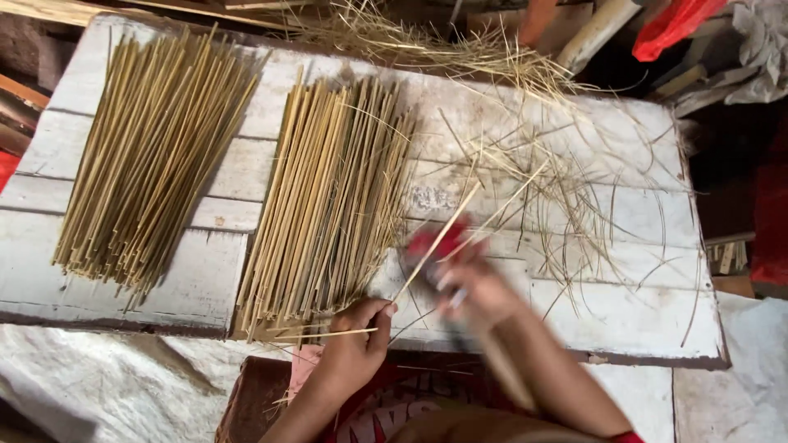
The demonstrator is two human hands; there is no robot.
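On the white plank table (pixel 624 320), two fanned bundles of thin bamboo sticks lie side by side: one at upper left (pixel 148 156), one at centre (pixel 328 197). A tangle of pale shavings (pixel 558 189) spreads across the right half, close behind the hands. The left hand (pixel 353 344), at lower centre by the table's near edge, pinches a thin stick (pixel 328 334) between thumb and fingers. The right hand (pixel 476 291) is motion-blurred; its finger state cannot be told. A long pale stick (pixel 439 238) runs diagonally up from it, past something red (pixel 435 242). Bare board shows at lower right.
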